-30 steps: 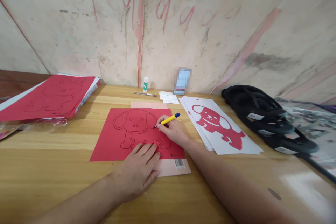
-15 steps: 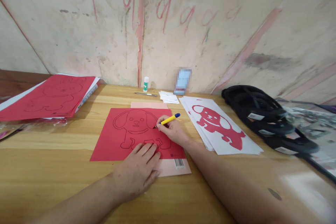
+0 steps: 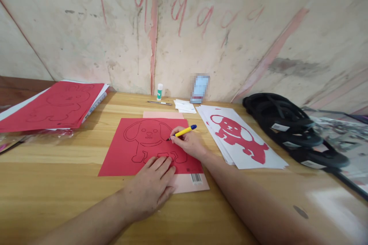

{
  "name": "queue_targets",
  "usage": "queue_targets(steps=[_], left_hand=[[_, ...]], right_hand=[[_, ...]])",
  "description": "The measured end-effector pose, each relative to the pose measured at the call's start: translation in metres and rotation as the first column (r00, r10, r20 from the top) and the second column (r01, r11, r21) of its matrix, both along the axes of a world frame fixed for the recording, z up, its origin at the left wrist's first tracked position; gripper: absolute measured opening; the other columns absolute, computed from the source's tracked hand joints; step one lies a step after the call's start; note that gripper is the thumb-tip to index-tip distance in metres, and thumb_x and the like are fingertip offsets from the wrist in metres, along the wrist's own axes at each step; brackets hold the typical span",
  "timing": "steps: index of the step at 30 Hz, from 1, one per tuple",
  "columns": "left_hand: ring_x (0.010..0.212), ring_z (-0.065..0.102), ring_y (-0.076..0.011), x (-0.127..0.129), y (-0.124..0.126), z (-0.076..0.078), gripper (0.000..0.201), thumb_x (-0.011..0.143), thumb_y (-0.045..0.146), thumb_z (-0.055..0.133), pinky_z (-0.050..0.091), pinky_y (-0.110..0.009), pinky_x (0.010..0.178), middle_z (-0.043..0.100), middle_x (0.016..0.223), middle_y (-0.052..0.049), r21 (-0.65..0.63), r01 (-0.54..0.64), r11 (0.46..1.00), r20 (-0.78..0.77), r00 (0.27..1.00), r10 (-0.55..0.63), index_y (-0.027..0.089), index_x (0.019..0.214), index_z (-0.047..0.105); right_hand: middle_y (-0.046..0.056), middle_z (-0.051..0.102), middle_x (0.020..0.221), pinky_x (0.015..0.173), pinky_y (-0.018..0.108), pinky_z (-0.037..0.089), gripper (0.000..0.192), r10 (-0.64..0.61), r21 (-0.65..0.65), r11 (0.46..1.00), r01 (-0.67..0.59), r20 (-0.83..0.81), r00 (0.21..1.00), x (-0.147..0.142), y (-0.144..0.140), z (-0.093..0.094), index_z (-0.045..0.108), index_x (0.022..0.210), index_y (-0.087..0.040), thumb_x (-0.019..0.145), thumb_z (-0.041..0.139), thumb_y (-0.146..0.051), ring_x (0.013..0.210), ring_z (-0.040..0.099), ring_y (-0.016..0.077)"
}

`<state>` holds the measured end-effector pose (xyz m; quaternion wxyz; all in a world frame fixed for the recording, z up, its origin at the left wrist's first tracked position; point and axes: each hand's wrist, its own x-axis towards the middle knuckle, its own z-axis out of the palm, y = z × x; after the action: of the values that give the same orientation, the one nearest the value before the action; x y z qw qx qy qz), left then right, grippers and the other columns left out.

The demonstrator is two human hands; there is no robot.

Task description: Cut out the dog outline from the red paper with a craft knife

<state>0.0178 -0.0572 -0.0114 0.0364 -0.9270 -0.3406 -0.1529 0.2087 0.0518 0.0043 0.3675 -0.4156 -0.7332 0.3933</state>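
A red sheet of paper with a dog outline in dark lines lies on the wooden table, over a pink pad with a barcode. My left hand rests flat on the sheet's lower edge, fingers stretched out, covering part of the dog's legs. In my right hand is a yellow marker pen with a blue end, held in a pinch. Its tip is at the dog's right ear, touching or just above the paper; I cannot tell which. The hand hides part of the outline there.
White sheets with a red dog cut-out lie to the right, beside black visor-like objects. At the back are a glue stick, a pen, white paper slips and a blurred phone. Red drawn sheets are stacked left.
The marker tip and my right fingers have shifted very slightly to the left along the dog's ear. My left hand and the sheet have stayed in place.
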Motion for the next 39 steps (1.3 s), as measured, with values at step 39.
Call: queue_targets(steps=[39], left_hand=[[0.122, 0.048, -0.0282, 0.0009, -0.0003, 0.0054, 0.040, 0.099, 0.036, 0.035, 0.037, -0.047, 0.103, 0.055, 0.133, -0.013, -0.009, 0.009, 1.000, 0.009, 1.000, -0.008, 0.015, 0.128, 0.052]], right_hand=[[0.000, 0.061, 0.084, 0.071, 0.027, 0.045, 0.012, 0.058, 0.037, 0.998, -0.058, 0.013, 0.998, 0.0009, 0.0038, -0.0084, 0.057, 0.085, -0.022, 0.081, 0.056, -0.033, 0.075, 0.056, 0.0141]])
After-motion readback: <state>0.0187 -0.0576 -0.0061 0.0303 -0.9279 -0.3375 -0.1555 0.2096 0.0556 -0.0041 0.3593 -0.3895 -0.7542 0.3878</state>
